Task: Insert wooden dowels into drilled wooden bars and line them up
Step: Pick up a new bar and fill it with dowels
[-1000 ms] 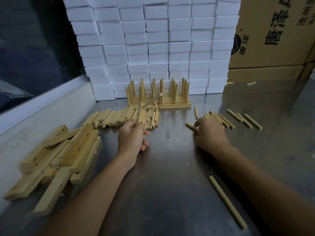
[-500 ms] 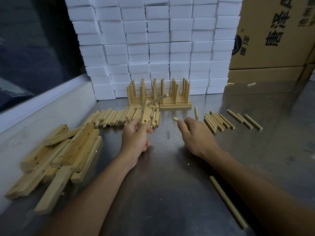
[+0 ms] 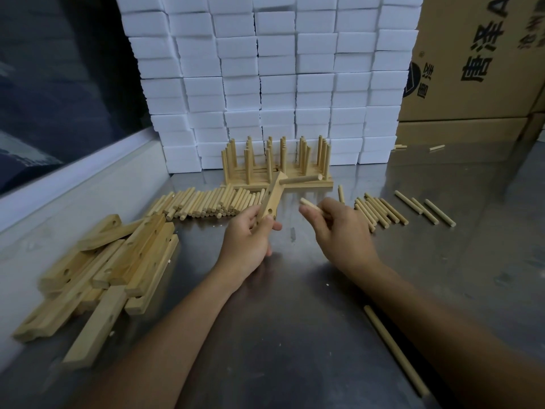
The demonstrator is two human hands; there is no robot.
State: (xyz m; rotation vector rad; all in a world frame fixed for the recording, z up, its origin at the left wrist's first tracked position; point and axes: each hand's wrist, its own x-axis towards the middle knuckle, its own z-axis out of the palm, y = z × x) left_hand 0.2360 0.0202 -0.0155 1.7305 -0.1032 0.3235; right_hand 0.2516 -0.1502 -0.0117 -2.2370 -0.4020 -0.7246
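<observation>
**Second dowel on its way to the held bar**

Across the far edge of the steel counter (image 3: 295, 335): a wall of white foam blocks (image 3: 265, 84), with cardboard boxes (image 3: 477, 60) at the far right corner. By the left edge: a loose heap of drilled bars (image 3: 112, 270), holes empty, plainly the bulk of the work left. Against the foam, mid far edge: finished bars (image 3: 277, 180) lined up side by side, dowels standing upright. In front of those, a long row of spare dowels (image 3: 206, 202); a smaller batch (image 3: 380, 212) to the right, plus strays, one (image 3: 395, 354) near the right forearm. Raised over the counter's middle: left hand (image 3: 250, 242) wrapped round the lower end of one bar (image 3: 272, 199), with one dowel (image 3: 300, 180) already seated near its top, other holes open. Just beside it, right hand (image 3: 339, 228) pinching a fresh dowel (image 3: 309, 204), tip aimed at the bar, not yet touching. By this showing, roughly partway: one bar begun, many waiting.
</observation>
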